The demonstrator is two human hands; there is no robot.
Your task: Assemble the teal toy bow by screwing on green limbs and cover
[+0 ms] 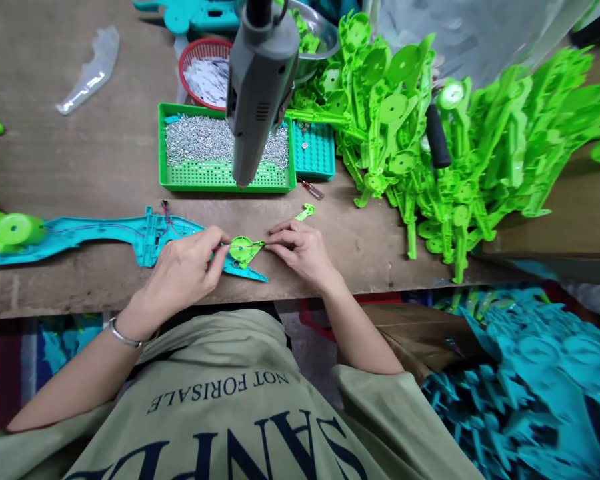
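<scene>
A blue plastic half-shell (pixel 100 230) lies lengthwise along the table's front, with thin wires running inside it. On its right part sits a small lime-green plastic piece (pixel 242 249) with a round body and a pointed end. A thin wire (pixel 247 247) runs across this piece. My left hand (pixel 187 263) is closed over the shell, thumb and forefinger pinching the wire at the piece's left side. At its right tip, the fingers of my right hand (pixel 300 250) pinch the wire's other end. Just beyond my right hand rests a small lime-green lever-like part (pixel 306 212).
An electric screwdriver (pixel 263 100) hangs above a green tray (pixel 225 185) of screws. Behind are a red basket (pixel 205 45) and a blue tray (pixel 315 150). Lime-green parts (pixel 395 110) pile up at right; blue shells (pixel 545 373) fill the lower right. A small screwdriver (pixel 311 190) lies nearby.
</scene>
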